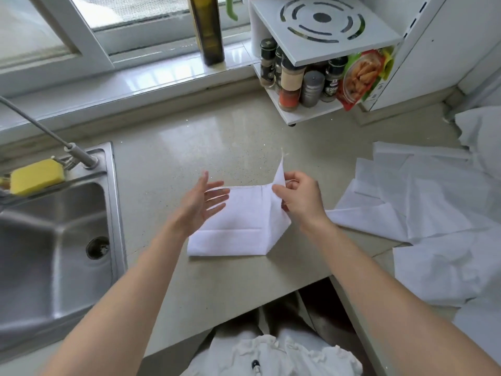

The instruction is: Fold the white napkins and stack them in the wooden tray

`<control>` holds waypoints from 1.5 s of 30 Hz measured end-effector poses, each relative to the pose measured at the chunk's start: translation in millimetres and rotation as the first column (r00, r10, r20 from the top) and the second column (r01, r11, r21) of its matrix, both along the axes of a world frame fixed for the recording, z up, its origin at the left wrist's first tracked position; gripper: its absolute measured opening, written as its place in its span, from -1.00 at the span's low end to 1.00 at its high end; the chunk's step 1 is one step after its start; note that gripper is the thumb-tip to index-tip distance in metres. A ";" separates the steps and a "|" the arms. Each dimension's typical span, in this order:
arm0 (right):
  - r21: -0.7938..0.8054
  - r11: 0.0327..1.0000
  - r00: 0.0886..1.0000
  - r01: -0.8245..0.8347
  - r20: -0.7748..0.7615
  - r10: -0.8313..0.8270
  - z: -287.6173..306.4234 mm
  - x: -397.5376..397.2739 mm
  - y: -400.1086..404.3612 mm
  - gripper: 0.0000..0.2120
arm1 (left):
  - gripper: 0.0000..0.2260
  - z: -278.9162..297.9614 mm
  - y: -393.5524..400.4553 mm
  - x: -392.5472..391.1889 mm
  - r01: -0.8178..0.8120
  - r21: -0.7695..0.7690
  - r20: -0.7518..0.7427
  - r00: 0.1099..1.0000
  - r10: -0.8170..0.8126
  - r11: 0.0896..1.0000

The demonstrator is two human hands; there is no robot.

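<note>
We note a white woven-cloth napkin (238, 226), matt, with creases. The beige speckled stone countertop (217, 142) is polished and glossy. The stainless-steel sink (54, 240) looks brushed, semi-gloss. The yellow sponge (36, 176) is porous and matt. The dark glass bottle (207, 31) is glossy.

White napkin (238, 223) half-folded on counter, right corner lifted, unfolded napkins (412, 202) heaped right

A steel sink (54, 226) is set into the counter's (217, 142) left end, with a yellow sponge (36, 176) on its back rim beside the faucet (78, 154). At the back right corner stands a white rack (322, 36) holding spice jars (291, 85) and a red snack packet (363, 80). A dark oil bottle (208, 31) stands on the window sill (122, 85) behind the back edge.
</note>
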State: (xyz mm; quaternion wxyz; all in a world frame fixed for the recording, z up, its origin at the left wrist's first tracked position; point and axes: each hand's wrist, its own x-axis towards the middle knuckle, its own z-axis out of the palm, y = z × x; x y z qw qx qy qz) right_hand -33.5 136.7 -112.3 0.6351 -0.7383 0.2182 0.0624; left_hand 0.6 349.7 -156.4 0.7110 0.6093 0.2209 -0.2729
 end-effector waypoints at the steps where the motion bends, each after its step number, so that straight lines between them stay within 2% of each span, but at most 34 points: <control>1: -0.016 0.999 0.999 -0.037 0.008 0.037 -5.0 0.2 18.9 -0.86 | -0.44 2.2 9.9 -1.3 -0.099 -0.120 -0.090 0.992 0.088 0.988; 2: -0.046 0.996 0.997 -0.080 0.016 0.081 -11.9 -0.1 37.4 -0.85 | -0.39 4.3 18.0 -4.0 -0.138 -0.163 -0.143 0.983 0.115 0.977; 5: -0.121 0.970 0.977 -0.210 0.008 0.212 -32.8 -2.0 85.9 -0.82 | -0.34 7.1 30.1 -10.1 -0.115 -0.148 -0.184 0.979 0.087 0.982; 10: -0.225 0.914 0.940 -0.337 -0.033 0.338 -55.4 -4.0 133.4 -0.77 | -0.40 8.1 39.5 -7.8 -0.088 -0.094 -0.181 0.981 0.070 0.992; 14: -0.266 0.889 0.926 -0.372 -0.039 0.376 -66.2 -1.7 143.8 -0.81 | -0.45 -7.1 48.0 -7.8 -0.059 -0.005 -0.175 0.983 0.057 0.998; 19: -0.320 0.809 0.866 -0.493 -0.095 0.491 -72.3 -4.2 133.4 -0.68 | -0.53 -26.2 54.2 -12.6 -0.061 0.092 -0.152 0.986 0.075 0.994; 21: -0.368 0.781 0.856 -0.505 -0.102 0.506 -74.4 -6.1 122.9 -0.72 | -0.58 -36.9 55.8 -14.0 -0.063 0.195 -0.091 0.992 0.082 0.979; 24: -0.513 0.676 0.817 -0.529 -0.092 0.570 -77.6 -9.2 103.6 -0.75 | -0.68 -45.6 56.3 -14.4 -0.028 0.466 0.023 1.000 0.019 0.884; 26: -0.602 0.587 0.780 -0.541 -0.097 0.619 -80.3 -12.4 90.5 -0.75 | -0.68 -43.7 52.4 -15.1 -0.041 0.543 0.058 0.998 0.011 0.839; 33: -0.753 0.327 0.673 -0.571 -0.200 0.712 -93.3 -20.4 59.5 -0.72 | -0.73 -43.0 42.9 -14.1 -0.112 0.684 0.161 0.987 0.001 0.721; 39: -0.738 0.275 0.616 -0.616 -0.234 0.752 -96.4 -24.9 47.6 -0.61 | -0.77 -45.6 37.4 -16.2 -0.181 0.726 0.245 0.969 -0.003 0.663; 40: -0.739 0.264 0.606 -0.620 -0.237 0.759 -96.3 -24.7 46.3 -0.60 | -0.74 -47.1 36.9 -17.4 -0.180 0.757 0.277 0.959 -0.059 0.628; 42: -0.743 0.244 0.588 -0.624 -0.240 0.772 -97.0 -23.9 44.5 -0.59 | -0.60 -48.4 34.3 -22.0 -0.177 0.876 0.341 0.885 -0.316 0.448; 43: -0.740 0.240 0.582 -0.629 -0.243 0.776 -97.5 -23.5 43.6 -0.59 | -0.53 -48.4 31.4 -25.7 -0.175 0.921 0.333 0.818 -0.470 0.349; 45: -0.771 0.200 0.567 -0.605 -0.240 0.788 -100.7 -23.6 39.7 -0.58 | -0.50 -49.5 22.8 -35.2 -0.064 0.974 0.202 0.688 -0.697 0.219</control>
